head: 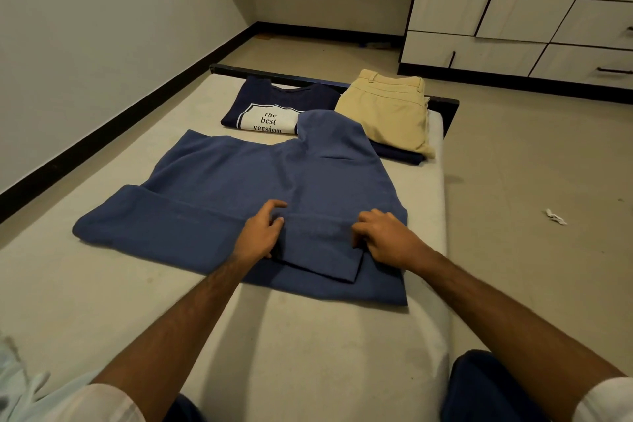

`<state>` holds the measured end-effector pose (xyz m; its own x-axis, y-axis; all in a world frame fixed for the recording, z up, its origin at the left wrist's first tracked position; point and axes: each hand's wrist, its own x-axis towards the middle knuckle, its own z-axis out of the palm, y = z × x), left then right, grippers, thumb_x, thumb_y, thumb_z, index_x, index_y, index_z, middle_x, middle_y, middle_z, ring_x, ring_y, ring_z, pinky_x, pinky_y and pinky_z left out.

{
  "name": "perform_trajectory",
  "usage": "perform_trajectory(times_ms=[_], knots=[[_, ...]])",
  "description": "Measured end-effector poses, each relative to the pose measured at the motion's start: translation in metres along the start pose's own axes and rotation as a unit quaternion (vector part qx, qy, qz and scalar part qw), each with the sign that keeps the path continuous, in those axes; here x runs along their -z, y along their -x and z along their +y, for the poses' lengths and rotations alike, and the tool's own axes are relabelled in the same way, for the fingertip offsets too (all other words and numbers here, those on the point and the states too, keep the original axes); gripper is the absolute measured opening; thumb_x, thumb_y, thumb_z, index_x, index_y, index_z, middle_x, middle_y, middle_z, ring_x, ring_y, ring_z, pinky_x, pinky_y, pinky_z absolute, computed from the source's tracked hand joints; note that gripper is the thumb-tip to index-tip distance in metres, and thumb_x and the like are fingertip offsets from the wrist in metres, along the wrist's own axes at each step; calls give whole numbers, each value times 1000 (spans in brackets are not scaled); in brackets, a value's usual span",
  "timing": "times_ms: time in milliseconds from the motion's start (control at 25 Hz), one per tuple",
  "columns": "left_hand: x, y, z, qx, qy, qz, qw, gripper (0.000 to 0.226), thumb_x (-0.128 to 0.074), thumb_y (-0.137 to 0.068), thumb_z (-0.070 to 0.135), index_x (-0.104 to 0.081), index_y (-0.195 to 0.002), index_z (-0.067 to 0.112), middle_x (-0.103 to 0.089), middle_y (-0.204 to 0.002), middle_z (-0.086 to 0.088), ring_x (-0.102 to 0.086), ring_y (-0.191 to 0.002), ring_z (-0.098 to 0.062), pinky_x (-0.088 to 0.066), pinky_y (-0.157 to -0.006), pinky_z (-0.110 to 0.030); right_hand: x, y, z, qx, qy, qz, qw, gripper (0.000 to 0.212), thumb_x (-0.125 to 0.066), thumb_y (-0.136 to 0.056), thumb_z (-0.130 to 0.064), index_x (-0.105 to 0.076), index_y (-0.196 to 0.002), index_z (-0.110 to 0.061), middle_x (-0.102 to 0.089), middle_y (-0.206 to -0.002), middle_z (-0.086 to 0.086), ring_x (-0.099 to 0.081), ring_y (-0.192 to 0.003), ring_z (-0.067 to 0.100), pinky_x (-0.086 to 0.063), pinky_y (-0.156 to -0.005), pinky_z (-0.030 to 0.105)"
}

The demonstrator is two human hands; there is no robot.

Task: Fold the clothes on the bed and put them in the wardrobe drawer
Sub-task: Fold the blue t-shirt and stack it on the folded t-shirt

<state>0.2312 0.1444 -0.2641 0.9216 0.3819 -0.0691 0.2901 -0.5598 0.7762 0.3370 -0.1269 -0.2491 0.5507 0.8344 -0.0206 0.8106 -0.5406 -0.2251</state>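
A blue hooded sweatshirt (219,188) lies flat on the pale mattress (102,301), hood toward the far end, with one sleeve folded across its lower body. My left hand (262,231) rests on the left side of that folded sleeve, fingers loosely curled against the cloth. On the sleeve's right side, my right hand (383,236) presses down with bent fingers. Behind the sweatshirt lie a folded navy T-shirt (263,106) with a white print and folded beige trousers (390,110), which rest on another dark garment (397,152).
A white wardrobe (513,3) with drawers (589,65) stands at the back right, across bare floor. A wall with a black skirting runs along the bed's left side. A scrap of white paper (555,216) lies on the floor to the right.
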Motion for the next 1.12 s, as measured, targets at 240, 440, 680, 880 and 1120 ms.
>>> perform_trajectory(times_ms=[240, 440, 680, 880, 1120], knots=[[6, 2, -28, -38, -298, -37, 953, 55, -36, -101, 58, -35, -149, 34, -29, -158, 3, -27, -145, -23, -24, -115, -52, -29, -17, -46, 40, -9, -41, 998, 68, -41, -102, -58, -22, -160, -28, -17, -168, -1, -15, -153, 17, -12, -126, 41], [59, 19, -83, -74, -378, -107, 917, 92, 4, -79, 86, 4, -158, 39, 8, -167, 12, 7, -154, -18, -1, -119, -60, -60, -27, -71, 20, 39, -60, 997, 88, -23, -95, -78, 6, -162, -29, 13, -170, -4, 13, -156, 17, 2, -126, 51], [161, 39, -150, 33, -402, -136, 905, 69, -29, -102, 58, 14, -154, 43, 16, -166, 9, 10, -154, -27, 1, -121, -63, -82, -59, -138, 90, 71, -30, 993, 87, -28, -95, -74, -10, -163, -22, 1, -169, 9, 5, -156, 29, 5, -121, 53], [212, 23, -172, 35, -508, -125, 851, 84, -50, -102, 24, 13, -156, 39, 10, -168, 2, 2, -154, -33, -7, -121, -64, -99, -103, -187, 109, 108, -37, 987, 80, -54, -74, -39, -46, -150, -19, -47, -153, 16, -47, -139, 38, -25, -118, 61], [221, -15, -193, 1, -562, -109, 820, 114, -65, -91, 49, 34, -146, 40, 17, -167, -2, 9, -153, -36, -1, -120, -59, -104, -129, -202, 100, 105, -51, 988, 102, -68, -80, -5, -11, -161, -28, -9, -169, 10, -9, -155, 36, -4, -120, 62]])
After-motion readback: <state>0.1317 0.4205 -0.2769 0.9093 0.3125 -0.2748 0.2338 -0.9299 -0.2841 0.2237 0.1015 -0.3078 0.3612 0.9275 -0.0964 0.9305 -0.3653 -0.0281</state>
